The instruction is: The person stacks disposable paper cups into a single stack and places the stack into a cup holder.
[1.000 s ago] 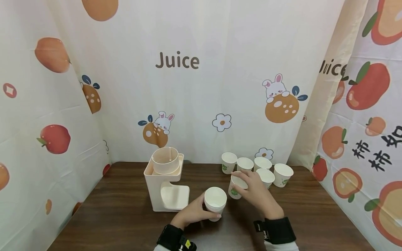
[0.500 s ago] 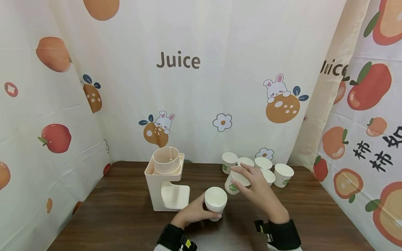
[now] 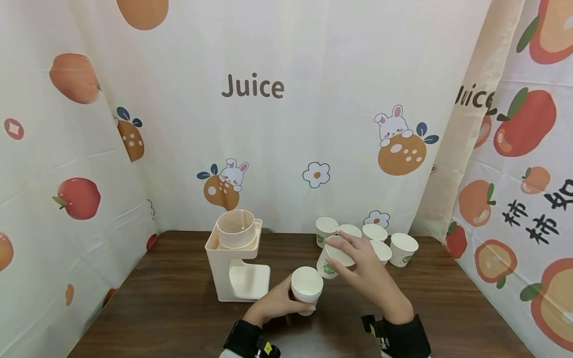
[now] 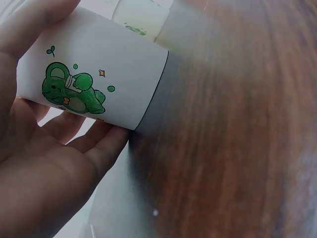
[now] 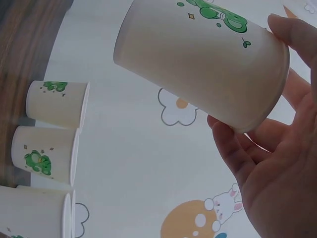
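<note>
Two bare hands at work with paper cups over a dark wooden tabletop (image 3: 152,308), read from left to right. The left hand (image 3: 278,301), toward the near side, curls thumb and fingers round a short cup stack (image 3: 308,282), held roughly upright. The right hand (image 3: 370,271), farther from the near side, pinches a single cup (image 3: 338,253) at the rim, its fingers spread about as wide as the mouth; the cup tilts, base leftward, close beside the stack (whether the two touch cannot be told). Sound technique, in our judgement, steadies the stack with light pressure, since thin walls probably dent, and levels the tilted base without squeezing the rim. As for room, a broad strip of wood separates the left edge from the cream machine (image 3: 218,273), whose low shelf lies just beside the left hand and limits leftward travel. Beyond the right hand, five standing cups (image 3: 375,232) crowd the far edge toward the far right corner, some partly hidden; low knuckles could topple them. A further strip of wood runs along the right edge, and a printed curtain (image 3: 273,134) rises behind the far edge.
</note>
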Available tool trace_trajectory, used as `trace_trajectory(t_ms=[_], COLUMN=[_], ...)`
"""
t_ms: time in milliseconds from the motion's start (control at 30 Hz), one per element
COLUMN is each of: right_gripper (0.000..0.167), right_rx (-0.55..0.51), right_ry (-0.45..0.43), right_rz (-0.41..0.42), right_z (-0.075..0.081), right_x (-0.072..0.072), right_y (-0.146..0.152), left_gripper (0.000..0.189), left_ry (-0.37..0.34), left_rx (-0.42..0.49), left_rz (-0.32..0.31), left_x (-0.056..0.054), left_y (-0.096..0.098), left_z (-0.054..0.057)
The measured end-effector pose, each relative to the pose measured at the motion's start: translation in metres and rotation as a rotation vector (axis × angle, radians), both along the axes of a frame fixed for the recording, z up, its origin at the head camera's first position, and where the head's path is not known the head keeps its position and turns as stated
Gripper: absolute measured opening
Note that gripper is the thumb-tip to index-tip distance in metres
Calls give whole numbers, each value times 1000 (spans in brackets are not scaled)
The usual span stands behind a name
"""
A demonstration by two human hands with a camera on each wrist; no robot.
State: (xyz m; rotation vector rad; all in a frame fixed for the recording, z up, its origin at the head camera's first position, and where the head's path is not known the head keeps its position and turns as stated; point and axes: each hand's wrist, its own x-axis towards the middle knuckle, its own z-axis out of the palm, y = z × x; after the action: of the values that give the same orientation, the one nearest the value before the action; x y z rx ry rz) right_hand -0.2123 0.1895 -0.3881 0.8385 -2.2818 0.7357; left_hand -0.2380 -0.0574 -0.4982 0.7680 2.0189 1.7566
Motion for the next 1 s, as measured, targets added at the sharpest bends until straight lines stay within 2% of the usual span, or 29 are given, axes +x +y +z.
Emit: trace_trajectory(t_ms=[300,533,1000], right_gripper=[42,39,38], right_rx=[32,52,84], right_ry=[-5,-8,10], right_rz=[43,120,154], right_z=[5,3,-3], right_x=[8,12,12], right_y=[-16,-31,-39], left_gripper=[76,77,82], left_ry=[-15,-20,-24], left_rx=[-31,-40,-40], left_rz=[-1,1,-6], left_x=[-1,-1,-2], left_y=[-2,-3,-3], left_z=[-2,-1,-1])
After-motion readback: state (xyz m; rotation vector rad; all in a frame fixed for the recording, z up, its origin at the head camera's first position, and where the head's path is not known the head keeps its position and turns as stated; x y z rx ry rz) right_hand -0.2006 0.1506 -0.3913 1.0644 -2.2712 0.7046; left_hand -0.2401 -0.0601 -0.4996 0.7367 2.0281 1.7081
